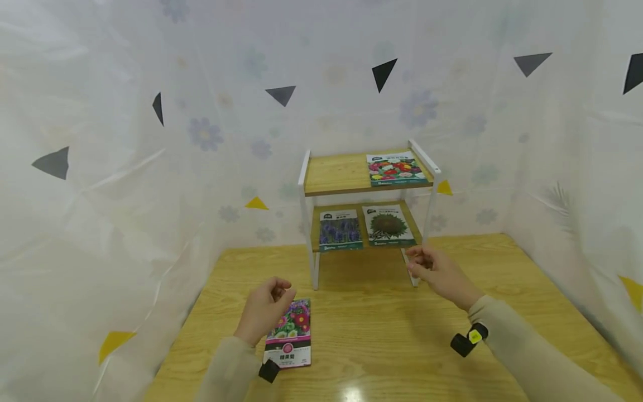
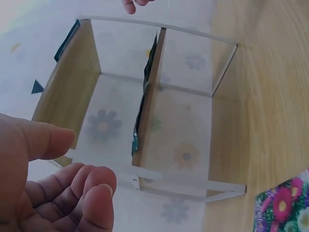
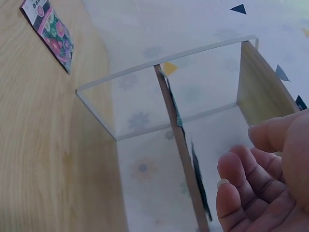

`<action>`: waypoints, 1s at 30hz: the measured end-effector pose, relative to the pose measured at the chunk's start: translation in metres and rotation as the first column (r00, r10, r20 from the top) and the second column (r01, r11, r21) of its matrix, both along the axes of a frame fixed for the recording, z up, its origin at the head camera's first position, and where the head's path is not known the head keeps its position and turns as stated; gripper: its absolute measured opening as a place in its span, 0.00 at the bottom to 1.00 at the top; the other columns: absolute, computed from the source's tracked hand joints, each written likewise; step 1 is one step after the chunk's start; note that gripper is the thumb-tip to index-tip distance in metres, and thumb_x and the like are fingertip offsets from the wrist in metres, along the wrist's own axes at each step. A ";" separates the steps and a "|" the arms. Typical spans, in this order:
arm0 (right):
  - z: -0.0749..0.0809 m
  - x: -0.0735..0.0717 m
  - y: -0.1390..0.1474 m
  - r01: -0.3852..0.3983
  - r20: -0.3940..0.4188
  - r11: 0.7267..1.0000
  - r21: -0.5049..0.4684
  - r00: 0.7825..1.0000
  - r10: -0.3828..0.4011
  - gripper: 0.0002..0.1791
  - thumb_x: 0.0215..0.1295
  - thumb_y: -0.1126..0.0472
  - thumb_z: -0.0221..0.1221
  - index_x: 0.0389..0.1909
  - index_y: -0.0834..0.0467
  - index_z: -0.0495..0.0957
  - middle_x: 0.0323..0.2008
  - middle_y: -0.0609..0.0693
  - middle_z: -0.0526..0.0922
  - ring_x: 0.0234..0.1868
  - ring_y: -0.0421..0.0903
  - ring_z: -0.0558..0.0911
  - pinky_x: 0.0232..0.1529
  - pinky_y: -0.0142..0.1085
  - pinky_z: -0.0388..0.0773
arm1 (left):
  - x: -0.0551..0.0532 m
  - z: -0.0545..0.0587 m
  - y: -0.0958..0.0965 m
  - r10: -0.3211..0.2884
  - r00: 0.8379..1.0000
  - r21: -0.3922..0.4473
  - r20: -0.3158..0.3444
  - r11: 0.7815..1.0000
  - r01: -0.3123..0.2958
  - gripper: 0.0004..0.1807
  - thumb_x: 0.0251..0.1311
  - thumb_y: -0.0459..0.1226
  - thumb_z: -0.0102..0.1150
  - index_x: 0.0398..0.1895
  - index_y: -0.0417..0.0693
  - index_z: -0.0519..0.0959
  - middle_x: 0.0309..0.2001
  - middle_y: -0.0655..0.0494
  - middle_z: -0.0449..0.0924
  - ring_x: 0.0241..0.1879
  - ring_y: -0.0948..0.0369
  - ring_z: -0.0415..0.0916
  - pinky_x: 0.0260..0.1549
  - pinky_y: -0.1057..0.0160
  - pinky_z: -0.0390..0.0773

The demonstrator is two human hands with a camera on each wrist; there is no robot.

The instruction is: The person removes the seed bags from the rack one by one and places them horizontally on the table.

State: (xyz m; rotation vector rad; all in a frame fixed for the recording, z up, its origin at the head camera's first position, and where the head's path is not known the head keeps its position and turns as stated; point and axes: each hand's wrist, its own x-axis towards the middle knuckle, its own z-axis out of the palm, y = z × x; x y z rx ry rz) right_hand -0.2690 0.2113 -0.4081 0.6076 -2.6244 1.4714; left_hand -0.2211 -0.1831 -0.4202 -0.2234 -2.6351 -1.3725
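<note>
My left hand [image 1: 265, 308] hovers with loosely bent fingers over the upper left part of a pink-flower seed packet [image 1: 294, 336] on the table. Nothing is between its thumb and fingers in the left wrist view. My right hand [image 1: 443, 277], also loosely bent and holding nothing, hangs by the right front leg of a small two-tier shelf [image 1: 335, 172]. On the lower tier lie a purple-flower seed packet [image 1: 341, 230] and a packet with a green spiky flower head [image 1: 388, 225]. The top tier bears a mixed-flower seed packet [image 1: 397, 168] at its right.
The wooden table [image 1: 372, 346] reaches back to a pale flower-printed curtain [image 1: 341, 72], which also hangs along both sides. Black, grey and yellow triangles mark the curtain. White posts frame the shelf, and a small black device [image 1: 463, 344] is strapped at my right wrist.
</note>
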 end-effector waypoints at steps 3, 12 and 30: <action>0.012 0.001 0.009 0.020 -0.019 0.999 0.030 1.000 -0.019 0.21 0.72 0.50 0.53 0.58 0.59 0.70 0.40 0.54 0.78 0.37 0.46 0.80 0.36 0.36 0.78 | -0.004 0.015 0.010 -0.033 0.998 -0.015 -0.055 0.999 0.032 0.11 0.65 0.45 0.59 0.43 0.48 0.79 0.28 0.58 0.75 0.22 0.60 0.70 0.23 0.64 0.74; 0.051 0.007 0.020 0.058 -0.173 0.995 0.087 0.984 -0.042 0.16 0.73 0.56 0.53 0.55 0.60 0.71 0.35 0.51 0.79 0.32 0.43 0.79 0.32 0.35 0.77 | -0.014 0.060 0.037 -0.112 0.982 -0.118 -0.154 0.989 0.094 0.09 0.66 0.41 0.58 0.45 0.49 0.78 0.28 0.61 0.75 0.23 0.62 0.70 0.25 0.63 0.74; 0.130 0.003 0.015 0.190 -0.349 0.937 0.292 0.934 -0.081 0.19 0.72 0.54 0.53 0.55 0.63 0.74 0.36 0.53 0.80 0.36 0.47 0.77 0.34 0.42 0.73 | -0.051 0.144 0.083 -0.220 0.929 -0.297 -0.299 0.946 0.128 0.15 0.68 0.43 0.54 0.52 0.44 0.77 0.34 0.57 0.77 0.32 0.62 0.73 0.34 0.61 0.76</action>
